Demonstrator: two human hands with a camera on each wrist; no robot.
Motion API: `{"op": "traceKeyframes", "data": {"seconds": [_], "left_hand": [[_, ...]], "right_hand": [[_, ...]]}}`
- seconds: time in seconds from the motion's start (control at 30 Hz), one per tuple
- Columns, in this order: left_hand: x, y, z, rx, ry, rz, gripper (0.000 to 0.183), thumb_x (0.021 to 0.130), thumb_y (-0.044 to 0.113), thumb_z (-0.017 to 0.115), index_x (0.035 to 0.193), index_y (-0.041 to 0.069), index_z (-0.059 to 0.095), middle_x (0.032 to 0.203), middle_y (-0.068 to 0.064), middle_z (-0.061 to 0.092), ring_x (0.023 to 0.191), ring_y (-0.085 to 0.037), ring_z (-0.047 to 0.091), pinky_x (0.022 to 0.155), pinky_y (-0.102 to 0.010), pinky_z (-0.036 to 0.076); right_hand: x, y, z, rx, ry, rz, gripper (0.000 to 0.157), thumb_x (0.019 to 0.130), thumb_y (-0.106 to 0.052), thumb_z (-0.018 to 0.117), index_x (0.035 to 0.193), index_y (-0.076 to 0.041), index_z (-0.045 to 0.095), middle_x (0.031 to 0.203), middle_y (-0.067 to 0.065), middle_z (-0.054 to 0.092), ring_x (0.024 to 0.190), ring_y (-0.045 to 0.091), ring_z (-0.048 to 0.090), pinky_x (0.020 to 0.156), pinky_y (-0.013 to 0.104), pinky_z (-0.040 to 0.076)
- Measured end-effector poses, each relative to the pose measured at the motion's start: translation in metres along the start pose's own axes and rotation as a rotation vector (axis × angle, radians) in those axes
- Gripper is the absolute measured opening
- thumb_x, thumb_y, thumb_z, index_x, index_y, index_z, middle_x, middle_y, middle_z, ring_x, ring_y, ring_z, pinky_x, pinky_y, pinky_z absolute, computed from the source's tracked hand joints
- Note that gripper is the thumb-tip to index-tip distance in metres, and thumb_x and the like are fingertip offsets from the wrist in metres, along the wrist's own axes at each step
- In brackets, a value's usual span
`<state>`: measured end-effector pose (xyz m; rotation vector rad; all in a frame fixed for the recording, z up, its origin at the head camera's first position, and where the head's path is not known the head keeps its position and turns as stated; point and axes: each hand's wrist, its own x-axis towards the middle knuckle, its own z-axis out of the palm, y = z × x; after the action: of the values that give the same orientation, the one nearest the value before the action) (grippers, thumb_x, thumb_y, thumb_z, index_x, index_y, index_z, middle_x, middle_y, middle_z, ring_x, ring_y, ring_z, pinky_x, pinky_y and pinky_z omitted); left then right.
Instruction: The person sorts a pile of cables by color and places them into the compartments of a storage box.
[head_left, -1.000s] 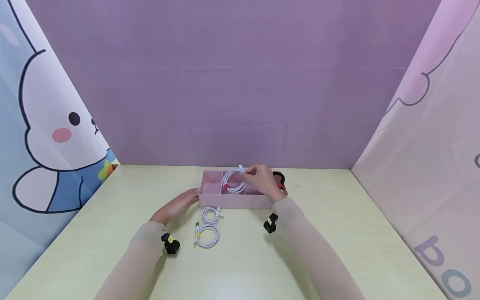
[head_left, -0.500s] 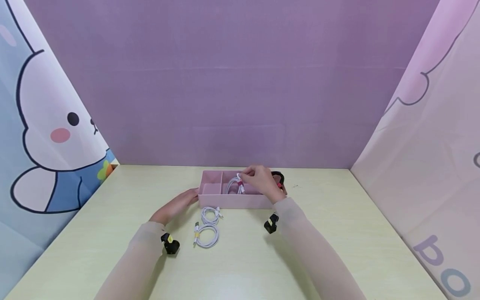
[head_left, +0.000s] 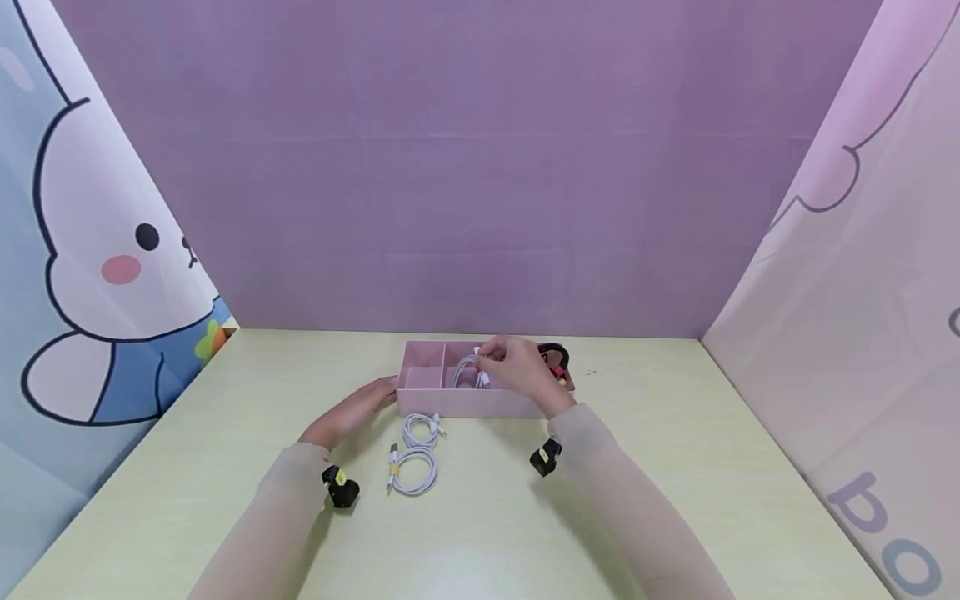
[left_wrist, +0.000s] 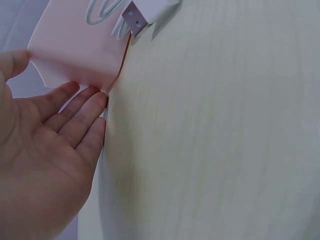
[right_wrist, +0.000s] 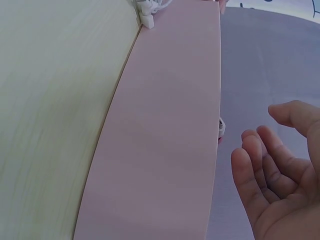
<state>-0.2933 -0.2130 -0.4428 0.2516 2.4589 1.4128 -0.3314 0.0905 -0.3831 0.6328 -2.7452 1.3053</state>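
A pink divided box (head_left: 472, 404) stands on the table. In its middle compartment sits a coiled white charging cable (head_left: 460, 367), partly covered by my right hand (head_left: 520, 367). That hand hovers over the box; the right wrist view shows its thumb and fingers (right_wrist: 242, 162) apart, nothing between them. A white plug with a bit of red (right_wrist: 221, 128) peeks over the rim there. My left hand (head_left: 356, 410) rests against the box's left end, fingers (left_wrist: 85, 117) straight along the end wall near its base and thumb at the upper corner.
Two coiled white cables lie in front of the box: a smaller one (head_left: 407, 431) and a larger one (head_left: 435, 473) with a yellow tie. A black cable (head_left: 557, 347) with red and yellow parts is in the right compartment. A purple cloth (head_left: 480, 167) hangs behind.
My right hand has lowered the coiled white cable into the middle compartment and let it go, then shifted slightly. The left hand stays at the box's end.
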Motion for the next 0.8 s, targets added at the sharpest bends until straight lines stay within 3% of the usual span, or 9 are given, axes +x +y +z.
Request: {"op": "traceKeyframes", "data": {"seconds": [0.3,0.63,0.8], "left_hand": [[-0.001,0.000,-0.001,0.004,0.004,-0.001,0.074,0.106,0.058,0.025,0.159,0.006,0.025,0.160,-0.017,0.032,0.150,-0.040,0.014,0.116,-0.066,0.001],[-0.005,-0.004,-0.003,0.027,-0.009,0.005,0.073,0.107,0.058,0.022,0.159,0.008,0.025,0.161,-0.016,0.031,0.150,-0.039,0.014,0.117,-0.065,0.002],[-0.007,-0.007,-0.003,0.021,-0.012,0.007,0.071,0.107,0.057,0.023,0.159,0.009,0.026,0.160,-0.014,0.032,0.150,-0.038,0.015,0.118,-0.063,0.002]], "right_hand": [[-0.008,-0.005,0.002,0.020,-0.019,-0.041,0.015,0.094,-0.024,0.073,0.101,-0.012,0.075,0.087,-0.005,0.070,0.080,0.012,0.064,0.074,0.031,0.055],[-0.018,-0.011,0.009,0.018,-0.033,-0.086,0.019,0.091,-0.035,0.077,0.094,-0.017,0.077,0.092,0.004,0.074,0.078,0.011,0.064,0.071,0.029,0.055],[-0.024,-0.016,0.013,-0.005,-0.035,-0.086,0.017,0.093,-0.028,0.075,0.098,-0.011,0.078,0.086,-0.005,0.071,0.079,0.010,0.064,0.072,0.029,0.055]]}}
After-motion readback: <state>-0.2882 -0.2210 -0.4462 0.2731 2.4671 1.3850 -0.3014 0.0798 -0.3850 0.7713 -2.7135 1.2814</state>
